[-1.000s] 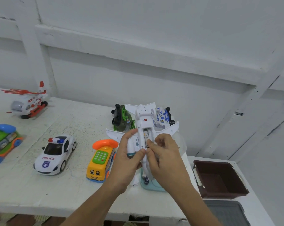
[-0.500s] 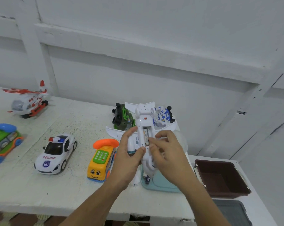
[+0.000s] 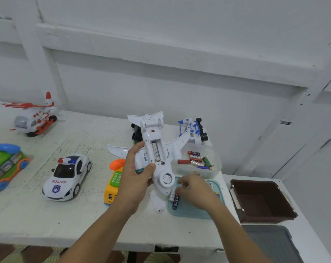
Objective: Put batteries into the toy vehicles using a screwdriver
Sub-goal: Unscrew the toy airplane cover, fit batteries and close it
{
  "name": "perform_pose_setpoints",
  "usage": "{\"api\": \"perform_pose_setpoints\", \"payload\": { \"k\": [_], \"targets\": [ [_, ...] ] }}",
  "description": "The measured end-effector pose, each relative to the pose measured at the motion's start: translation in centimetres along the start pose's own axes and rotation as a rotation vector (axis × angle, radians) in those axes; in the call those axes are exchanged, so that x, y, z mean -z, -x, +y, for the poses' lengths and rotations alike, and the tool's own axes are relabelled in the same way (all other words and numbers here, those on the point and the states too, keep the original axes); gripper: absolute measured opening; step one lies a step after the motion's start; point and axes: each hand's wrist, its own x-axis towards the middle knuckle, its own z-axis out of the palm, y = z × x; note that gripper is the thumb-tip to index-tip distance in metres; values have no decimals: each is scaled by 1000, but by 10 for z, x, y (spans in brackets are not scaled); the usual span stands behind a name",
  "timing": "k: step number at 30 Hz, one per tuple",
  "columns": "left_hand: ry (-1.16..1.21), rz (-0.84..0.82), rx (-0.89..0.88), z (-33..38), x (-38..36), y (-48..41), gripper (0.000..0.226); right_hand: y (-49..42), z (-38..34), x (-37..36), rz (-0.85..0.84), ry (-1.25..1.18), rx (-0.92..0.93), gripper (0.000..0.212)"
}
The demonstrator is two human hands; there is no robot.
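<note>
Head view: the toy plane (image 3: 165,178) is gripped belly-up by the left hand (image 3: 134,179) above the middle of the worktop (image 3: 81,217), one battery (image 3: 156,151) seated in its open bay. The right hand (image 3: 195,188) is seen blurred over loose batteries (image 3: 175,201) in the teal tray (image 3: 189,212) near the front-right edge; its grip cannot be told.

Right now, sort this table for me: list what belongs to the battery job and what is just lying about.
In use: toy airplane, gripped by the left hand; right hand over the loose batteries on the teal tray; white cover; clear tub of batteries.
Lying about: police car, helicopter, yellow phone toy, brown bin.
</note>
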Motion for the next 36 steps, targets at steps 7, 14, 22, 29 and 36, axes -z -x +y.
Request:
{"api": "perform_pose_setpoints", "payload": {
  "k": [7,14,22,29,36],
  "targets": [
    [0,-9,-6,1,1,2,57,-8,-5,-21,75,-27,-17,21],
    [-1,-33,-10,2,0,4,57,-2,-6,-16,199,-309,-8,20],
    [-15,-40,9,-2,2,3,56,9,-4,40,260,-1389,-154,17],
    [-10,-68,27,-5,-2,5,57,25,-33,85,284,-1361,95,21],
    [-26,-103,15,-5,-5,8,57,23,-60,70,269,-986,177,31]
  ]
}}
